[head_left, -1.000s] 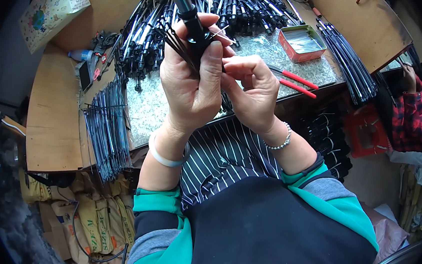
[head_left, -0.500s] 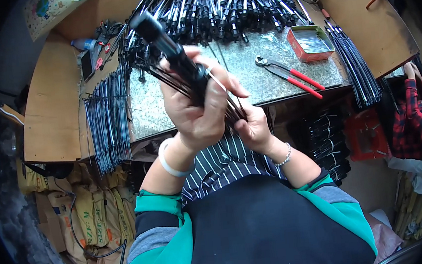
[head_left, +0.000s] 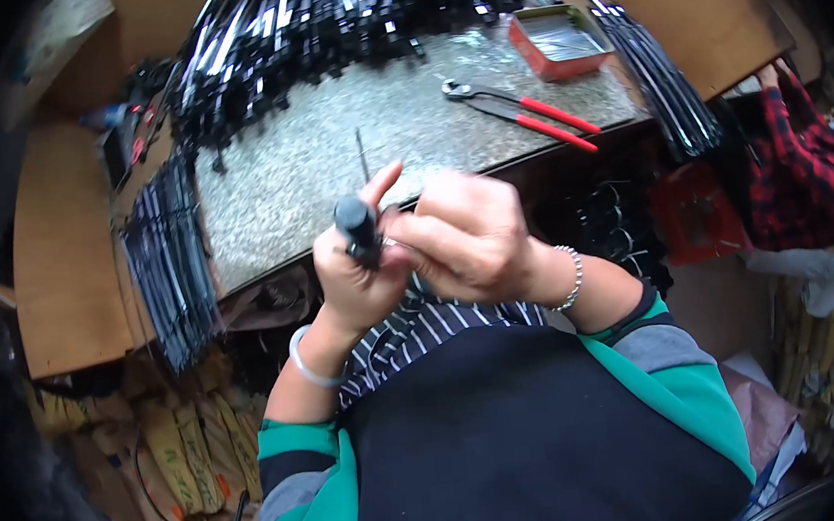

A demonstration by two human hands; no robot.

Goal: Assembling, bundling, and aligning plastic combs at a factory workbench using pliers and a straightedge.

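The black, round-ended, plastic-looking shaft (head_left: 357, 218) has swung end-on toward me — my left hand (head_left: 352, 291) grasps it, leaving its right side to my right hand (head_left: 474, 231), curled — holding what, I can't tell.

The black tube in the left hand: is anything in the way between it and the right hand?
No, nothing visible stands in the way. The left hand holds the black tube, and the curled right hand is close beside it, on its right. It's blurry there, so I can't tell whether they touch.
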